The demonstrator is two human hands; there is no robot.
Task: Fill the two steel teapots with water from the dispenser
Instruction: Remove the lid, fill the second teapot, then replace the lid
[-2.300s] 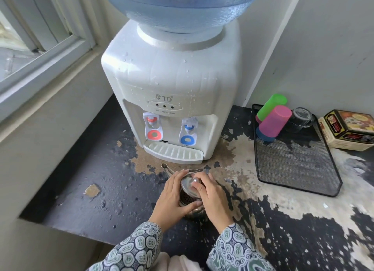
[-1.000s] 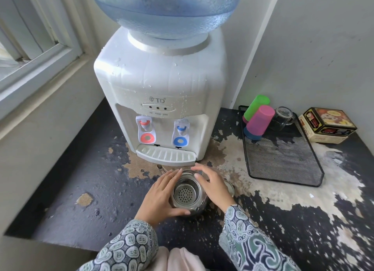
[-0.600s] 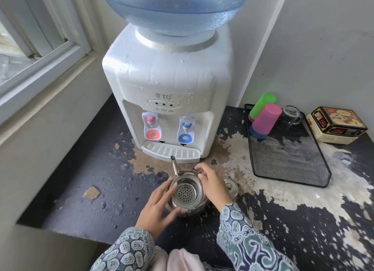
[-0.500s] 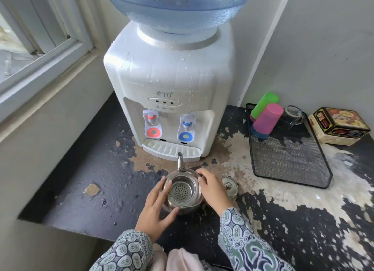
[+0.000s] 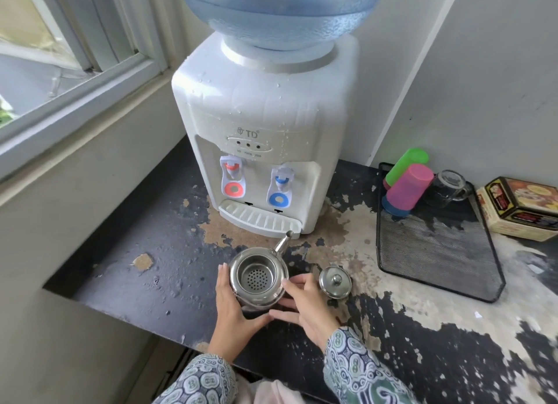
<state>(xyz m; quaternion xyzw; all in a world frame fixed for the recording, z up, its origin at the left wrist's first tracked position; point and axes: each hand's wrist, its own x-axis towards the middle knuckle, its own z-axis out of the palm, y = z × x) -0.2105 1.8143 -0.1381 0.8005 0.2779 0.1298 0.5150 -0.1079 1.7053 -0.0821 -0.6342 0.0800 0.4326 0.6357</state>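
Note:
A steel teapot [image 5: 259, 275] stands uncovered on the worn black counter [image 5: 151, 271], with a perforated strainer visible inside and its spout aimed up-right at the dispenser's drip tray [image 5: 259, 219]. My left hand [image 5: 234, 308] cups its left side. My right hand [image 5: 305, 304] wraps its right and near side. The teapot's steel lid [image 5: 335, 282] lies on the counter just to the right. The white water dispenser [image 5: 265, 126] stands behind, with a red tap [image 5: 232, 178] and a blue tap [image 5: 280, 188]. Only one teapot is in view.
A black mesh tray [image 5: 434, 252] at the right holds a green cup [image 5: 407, 165], a pink cup [image 5: 407, 186] and a glass mug [image 5: 447, 188]. A printed box [image 5: 522, 207] sits at the far right. A window and wall ledge run along the left.
The lid came off the teapot and now lies to its right. The teapot turned so its spout swung from the left round to the upper right, both hands staying on it.

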